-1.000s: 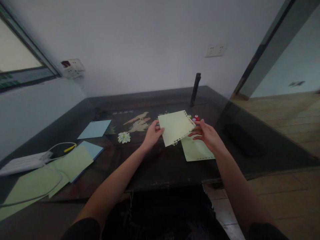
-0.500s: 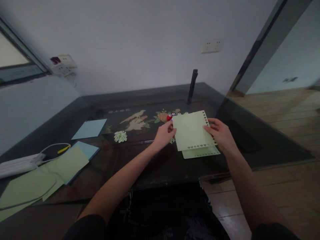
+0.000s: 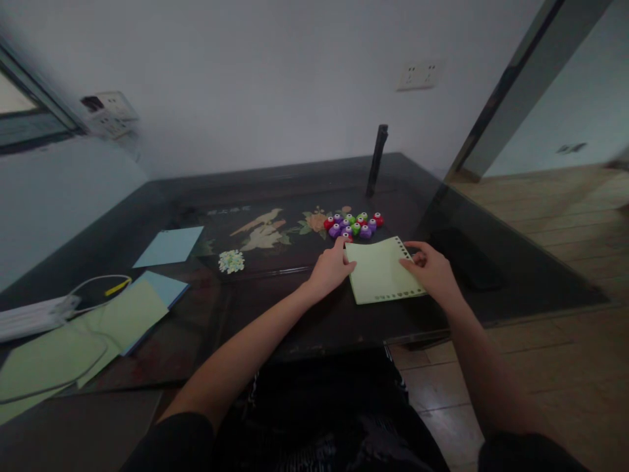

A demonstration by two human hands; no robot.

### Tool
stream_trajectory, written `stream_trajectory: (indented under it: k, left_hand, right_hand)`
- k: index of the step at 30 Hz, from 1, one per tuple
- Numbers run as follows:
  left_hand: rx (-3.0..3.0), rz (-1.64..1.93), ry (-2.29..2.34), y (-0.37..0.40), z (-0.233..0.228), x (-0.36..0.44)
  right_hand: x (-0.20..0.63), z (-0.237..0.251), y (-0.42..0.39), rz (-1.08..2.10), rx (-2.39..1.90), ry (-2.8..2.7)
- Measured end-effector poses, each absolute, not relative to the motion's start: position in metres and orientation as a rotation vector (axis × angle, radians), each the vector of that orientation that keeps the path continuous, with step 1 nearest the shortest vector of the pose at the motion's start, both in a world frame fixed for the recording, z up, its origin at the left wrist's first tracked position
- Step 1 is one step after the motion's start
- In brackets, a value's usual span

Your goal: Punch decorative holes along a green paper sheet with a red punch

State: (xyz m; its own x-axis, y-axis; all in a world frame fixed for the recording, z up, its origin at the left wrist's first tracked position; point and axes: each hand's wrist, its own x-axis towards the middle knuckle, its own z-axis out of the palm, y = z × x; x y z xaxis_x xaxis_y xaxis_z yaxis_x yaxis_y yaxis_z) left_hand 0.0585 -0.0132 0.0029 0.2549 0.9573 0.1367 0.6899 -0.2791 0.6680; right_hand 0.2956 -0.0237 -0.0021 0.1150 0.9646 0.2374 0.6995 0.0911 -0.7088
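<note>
1. One dark glossy worktop (image 3: 304, 321) is filling most of the view, with a painted bird-and-flower panel set into its middle.
2. Several pale green sheets (image 3: 73, 341) are lying overlapped at the near left corner of the worktop, with a blue sheet (image 3: 167, 288) peeking out from under them and a thin cable looping across them.
3. One more blue sheet (image 3: 170, 246) is lying flat by itself farther back on the left.
4. One pale green sheet with punched edges (image 3: 381, 278) is lying flat on the worktop near its front edge, between the two hands; whether a second sheet is lying under it cannot be told.
5. The left hand (image 3: 331, 269) is resting at the sheet's left edge, its fingertips touching the paper; the grip is loose, pressing rather than clenching.
6. The right hand (image 3: 435, 272) is lying on the sheet's right edge, fingers spread lightly over the punched border, the grip likewise released.
7. A cluster of small red, purple and green craft punches (image 3: 354, 225) is sitting just behind the sheet.
8. A small heap of pale paper bits (image 3: 230, 261) is lying left of the hands.
</note>
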Motion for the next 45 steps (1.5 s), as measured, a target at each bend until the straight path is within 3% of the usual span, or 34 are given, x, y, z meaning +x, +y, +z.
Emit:
stream_trajectory:
  k: [9, 16, 27, 45]
  left_hand:
    - [2.321, 0.399, 1.704, -0.023, 0.013, 0.062]
    - [2.357, 0.648, 1.525, -0.033, 0.023, 0.049]
    - [2.591, 0.512, 1.378, -0.097, 0.009, 0.065]
    - [2.639, 0.451, 1.459, -0.096, 0.001, 0.077]
  right_hand:
    - [0.293, -0.010, -0.027, 0.296, -1.891, -1.789]
    - [0.295, -0.012, -0.027, 0.055, -1.837, -1.862]
    - [0.309, -0.026, -0.030, 0.094, -1.620, -1.961]
    - [0.303, -0.031, -0.031, 0.128, -1.624, -1.908]
